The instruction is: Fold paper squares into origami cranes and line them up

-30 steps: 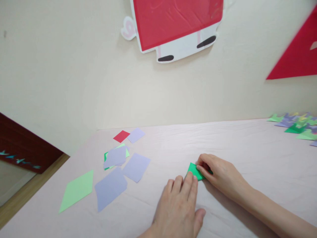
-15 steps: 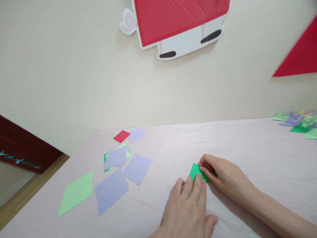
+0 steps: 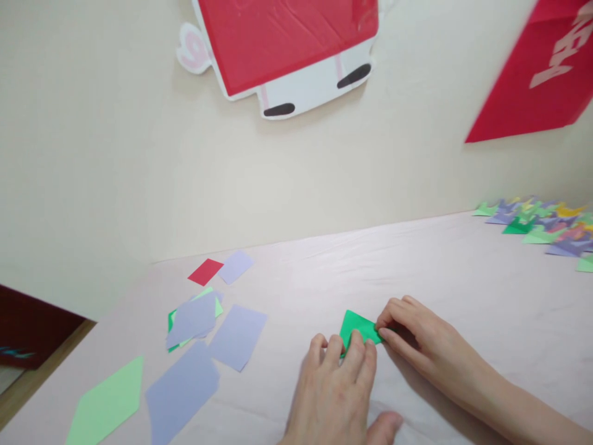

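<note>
A small folded piece of dark green paper (image 3: pixel 356 326) lies on the pale pink table (image 3: pixel 440 272). My left hand (image 3: pixel 338 395) rests palm down with its fingertips pressed on the paper's near edge. My right hand (image 3: pixel 417 337) comes in from the right, its fingers curled and pinching the paper's right side. Most of the paper's near part is hidden under my fingers.
Loose paper sheets lie to the left: lilac ones (image 3: pixel 236 337), a light green one (image 3: pixel 106 402), a red square (image 3: pixel 205 271). Several folded coloured paper shapes (image 3: pixel 537 225) sit at the far right by the wall. Red and white paper decorations (image 3: pixel 287 43) hang on the wall.
The view has swung right and slightly down. My left hand slid forward, its fingertips now pressing on the green paper's near edge. My right hand keeps its pinch.
</note>
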Available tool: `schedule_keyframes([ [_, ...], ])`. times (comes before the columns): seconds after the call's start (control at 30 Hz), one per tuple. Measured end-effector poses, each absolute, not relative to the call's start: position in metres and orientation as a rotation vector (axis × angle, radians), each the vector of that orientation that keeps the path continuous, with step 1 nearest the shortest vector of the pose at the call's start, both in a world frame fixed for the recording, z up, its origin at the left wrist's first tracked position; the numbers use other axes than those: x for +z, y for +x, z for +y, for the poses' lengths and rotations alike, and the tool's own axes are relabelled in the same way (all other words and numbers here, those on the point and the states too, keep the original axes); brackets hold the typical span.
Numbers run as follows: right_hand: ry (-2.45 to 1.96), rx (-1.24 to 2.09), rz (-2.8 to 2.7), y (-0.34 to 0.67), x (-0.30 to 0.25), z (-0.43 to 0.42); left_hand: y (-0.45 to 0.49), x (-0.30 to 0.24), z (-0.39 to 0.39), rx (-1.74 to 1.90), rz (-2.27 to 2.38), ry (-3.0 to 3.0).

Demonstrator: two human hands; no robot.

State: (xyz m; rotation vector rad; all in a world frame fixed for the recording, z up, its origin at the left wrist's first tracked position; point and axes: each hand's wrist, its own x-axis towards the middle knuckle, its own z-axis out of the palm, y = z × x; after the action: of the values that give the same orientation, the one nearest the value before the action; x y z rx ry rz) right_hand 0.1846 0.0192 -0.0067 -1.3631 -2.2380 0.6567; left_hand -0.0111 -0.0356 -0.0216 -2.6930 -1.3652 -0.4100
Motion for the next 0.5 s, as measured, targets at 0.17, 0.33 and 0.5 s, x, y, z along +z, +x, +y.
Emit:
schedule_keyframes([
  [0.17,-1.374,0.669,-2.214,0.183,-0.003,0.020,-0.013,-0.016,-0.029,-0.265,-1.323,-2.747],
  [0.33,-1.394,0.750,-2.157,0.187,-0.008,0.021,-0.015,-0.010,-0.025,-0.158,-1.298,-2.791],
  [0.5,-1.375,0.743,-2.090,0.188,-0.015,0.022,-0.016,-0.011,-0.024,-0.188,-1.316,-2.824],
])
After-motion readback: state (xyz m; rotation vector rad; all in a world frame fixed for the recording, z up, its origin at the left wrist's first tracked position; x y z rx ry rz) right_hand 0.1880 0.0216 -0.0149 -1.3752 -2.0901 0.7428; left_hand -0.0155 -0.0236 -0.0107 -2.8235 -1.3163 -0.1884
